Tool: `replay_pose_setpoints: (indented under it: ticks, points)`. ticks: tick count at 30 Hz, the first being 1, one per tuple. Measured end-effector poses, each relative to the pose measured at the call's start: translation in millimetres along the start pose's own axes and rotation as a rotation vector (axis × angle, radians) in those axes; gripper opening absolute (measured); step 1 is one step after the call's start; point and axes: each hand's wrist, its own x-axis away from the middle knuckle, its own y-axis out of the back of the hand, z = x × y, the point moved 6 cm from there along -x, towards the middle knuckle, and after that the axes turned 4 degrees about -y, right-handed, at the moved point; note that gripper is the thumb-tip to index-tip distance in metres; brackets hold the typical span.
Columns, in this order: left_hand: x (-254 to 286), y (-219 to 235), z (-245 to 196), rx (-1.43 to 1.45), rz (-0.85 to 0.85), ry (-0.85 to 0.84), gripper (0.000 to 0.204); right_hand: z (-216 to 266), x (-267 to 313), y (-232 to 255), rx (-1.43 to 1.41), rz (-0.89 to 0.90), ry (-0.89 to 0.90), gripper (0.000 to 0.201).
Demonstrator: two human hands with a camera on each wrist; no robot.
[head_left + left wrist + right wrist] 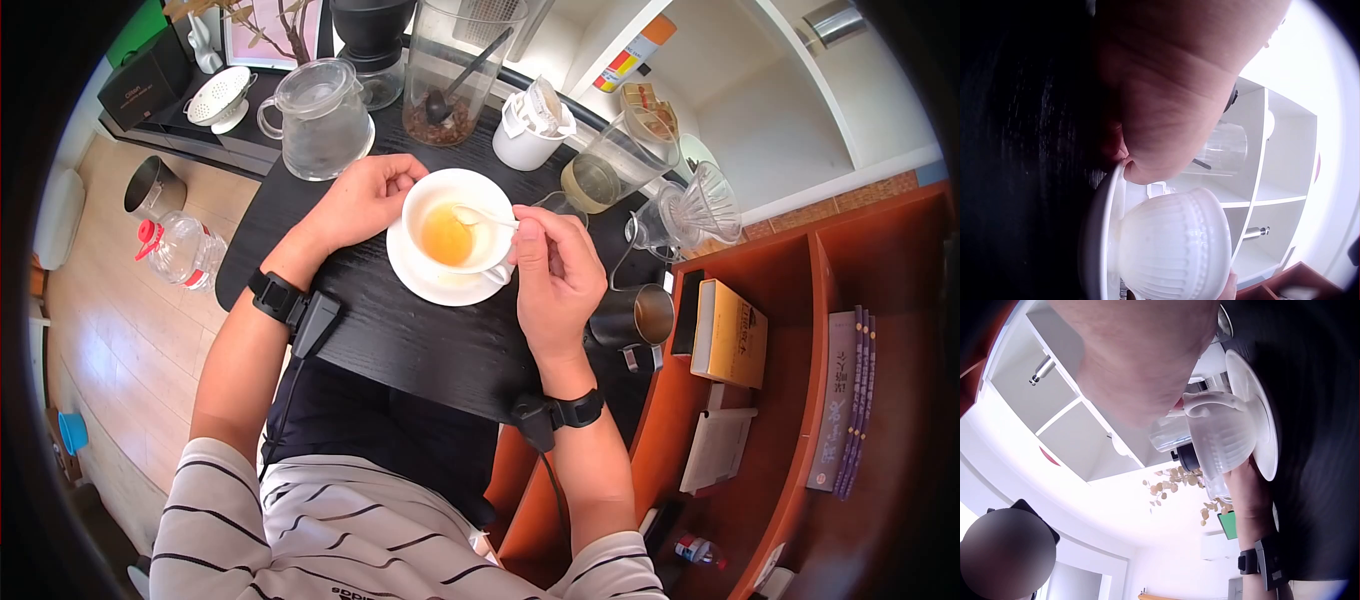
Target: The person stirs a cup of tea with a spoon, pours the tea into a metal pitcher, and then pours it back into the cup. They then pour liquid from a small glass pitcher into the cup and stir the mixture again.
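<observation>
Bottle: a clear plastic bottle with a red cap (188,252) stands on the floor beyond the table's left edge.
Pitcher: a lidded glass pitcher (322,125) stands on the black table (420,345), just beyond the left hand (365,200).
Left hand: pinches the near-side rim of the white saucer (425,282) between thumb and fingers.
Cup: the ribbed white cup (490,245) sits upright on the saucer, amber liquid (446,238) inside, handle toward the right hand (562,270).
Spoon: the white spoon (485,218) leans over the cup's right rim, its bowl in the cup.
Right hand: thumb and fingers pinch the spoon's handle.
Metal cup: a metal cup (615,320) stands right of the right hand.
</observation>
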Motion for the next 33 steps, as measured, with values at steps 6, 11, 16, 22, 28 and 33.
replay_pose_setpoints:
  ticks: [6, 11, 16, 22, 28, 33]
  points:
    - [0.4, 0.0, -3.9, -0.020, -0.005, 0.004, 0.015, -5.5, 2.5, -0.8, -0.150, 0.035, -0.083, 0.010]
    - [0.1, 0.0, -0.8, -0.006, -0.003, -0.003, 0.015, -2.8, 0.7, 2.4, -0.044, 0.007, -0.053, 0.009]
    - [-0.1, 0.0, -1.4, -0.011, 0.001, -0.012, 0.016, -0.7, -0.4, 1.4, -0.008, -0.003, -0.026, 0.009]
    - [-1.1, 0.0, 1.6, -0.011, -0.001, -0.010, 0.016, -4.0, 1.8, 0.6, -0.097, 0.054, -0.091, 0.009]
    - [-0.2, -0.2, -1.3, 0.000, -0.003, -0.010, 0.016, -1.8, 0.5, 3.1, -0.038, 0.005, -0.062, 0.009]
    - [1.0, 0.2, -4.9, -0.021, -0.012, -0.002, 0.016, -0.4, -1.3, 2.8, 0.000, -0.020, -0.012, 0.008]
